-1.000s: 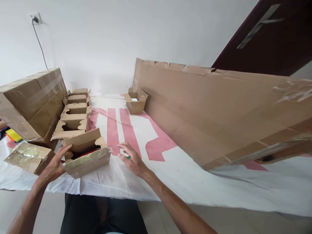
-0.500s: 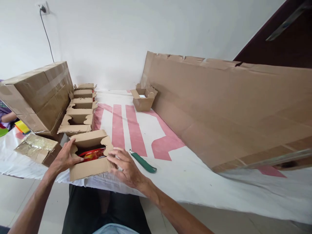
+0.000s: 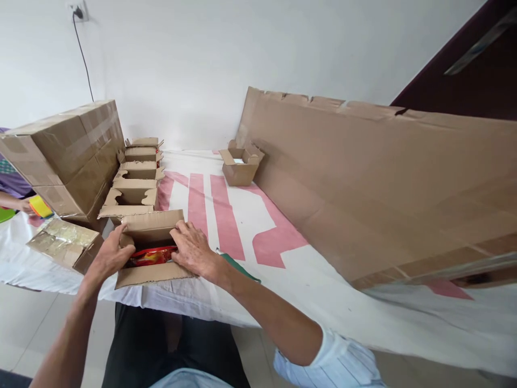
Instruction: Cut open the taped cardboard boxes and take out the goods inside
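An open cardboard box (image 3: 151,275) sits at the table's near edge, its front and back flaps spread outward. Red shiny packets (image 3: 153,256) show inside it. My left hand (image 3: 110,254) grips the box's left side, thumb over the rim and fingers along the side. On the right, my right hand (image 3: 194,250) holds the side with its fingers bent over the edge, covering most of that side flap. A green-handled cutter (image 3: 241,268) lies on the cloth just beyond my right forearm, which partly hides it.
A row of open boxes (image 3: 133,195) runs back from mine, beside stacked taped cartons (image 3: 76,151). A taped box (image 3: 64,240) lies at left. Another person's hand (image 3: 25,206) touches a yellow-orange object (image 3: 40,206). A small open box (image 3: 238,173) stands before a large cardboard sheet (image 3: 363,188).
My right hand has moved up and inward from the box's outer right side onto its right flap, which has folded inward. My right forearm now partly covers the cutter.
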Demonstrator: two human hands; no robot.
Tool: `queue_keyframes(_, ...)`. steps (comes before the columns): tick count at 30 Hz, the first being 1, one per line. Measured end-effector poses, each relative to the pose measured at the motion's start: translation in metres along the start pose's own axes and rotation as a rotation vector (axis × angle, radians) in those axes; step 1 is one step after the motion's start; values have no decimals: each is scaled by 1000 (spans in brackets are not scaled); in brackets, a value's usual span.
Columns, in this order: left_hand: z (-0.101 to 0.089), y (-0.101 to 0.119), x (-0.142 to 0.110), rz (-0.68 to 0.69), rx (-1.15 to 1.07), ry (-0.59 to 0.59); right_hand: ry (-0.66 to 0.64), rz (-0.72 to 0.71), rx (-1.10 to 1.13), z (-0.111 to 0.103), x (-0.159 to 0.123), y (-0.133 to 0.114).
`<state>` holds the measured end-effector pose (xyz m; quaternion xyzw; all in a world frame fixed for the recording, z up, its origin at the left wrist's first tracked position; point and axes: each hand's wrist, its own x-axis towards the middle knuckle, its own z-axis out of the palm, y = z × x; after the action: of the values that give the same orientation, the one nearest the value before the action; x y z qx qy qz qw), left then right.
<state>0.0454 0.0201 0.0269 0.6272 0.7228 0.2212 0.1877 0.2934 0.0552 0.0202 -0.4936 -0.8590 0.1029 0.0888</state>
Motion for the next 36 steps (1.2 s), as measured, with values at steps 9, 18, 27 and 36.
queue_keyframes(9,-22,-37,-15,335,374,156,296,9,264,7,-8,37)
queue_keyframes(18,-14,30,-14,137,812,-41,344,-13,-127,20,-18,72)
queue_keyframes(27,-14,40,-7,23,881,-91,41,-324,-272,-1,4,44)
queue_keyframes(36,-9,38,-3,33,881,-60,-105,-304,-275,-1,27,33)
